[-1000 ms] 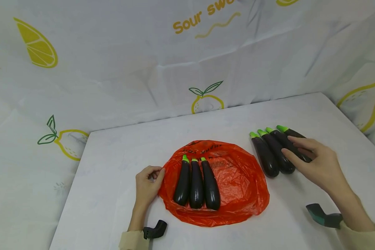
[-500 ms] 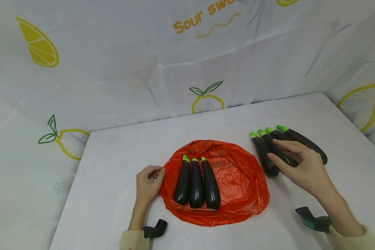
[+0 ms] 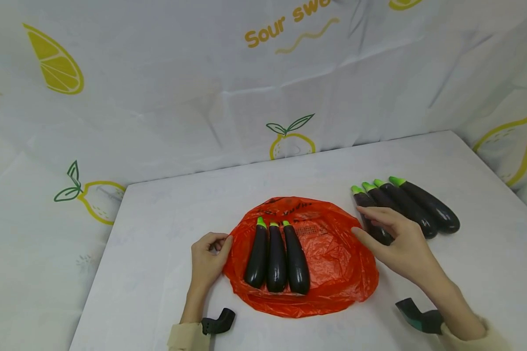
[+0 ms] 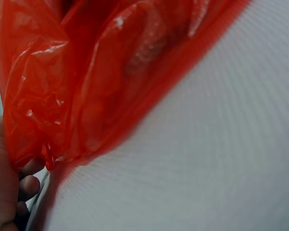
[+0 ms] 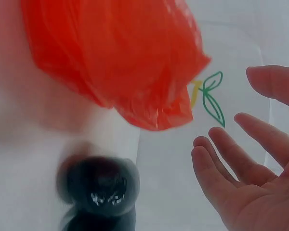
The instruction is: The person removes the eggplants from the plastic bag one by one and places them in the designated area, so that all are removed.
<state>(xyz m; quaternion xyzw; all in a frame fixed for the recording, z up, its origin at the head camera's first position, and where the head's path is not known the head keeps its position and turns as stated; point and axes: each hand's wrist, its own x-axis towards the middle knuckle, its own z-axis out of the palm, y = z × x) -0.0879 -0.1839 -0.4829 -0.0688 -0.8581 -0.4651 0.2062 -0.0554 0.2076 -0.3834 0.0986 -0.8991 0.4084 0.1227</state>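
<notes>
A red plastic bag (image 3: 334,273) lies spread on the white table with its mouth wide. Three dark eggplants (image 3: 276,258) with green stem ends lie side by side on its left part. My left hand (image 3: 207,258) pinches the bag's left rim between thumb and fingers; the left wrist view shows the gathered red plastic (image 4: 43,110) there. My right hand (image 3: 399,243) is over the leftmost of several eggplants (image 3: 426,204) lying right of the bag, partly hiding it. In the right wrist view the fingers (image 5: 241,163) are spread and hold nothing, apart from a blurred eggplant (image 5: 103,185).
A white tabletop (image 3: 149,253) carries everything. Behind it hangs a white cloth (image 3: 167,97) with lemon prints and lettering. A dark wrist camera mount (image 3: 219,321) juts from the left wrist, and another mount (image 3: 421,317) from the right.
My right hand has moved left and a little nearer, from over the right-hand eggplants to beside the bag's right rim. My left hand has stayed on the bag.
</notes>
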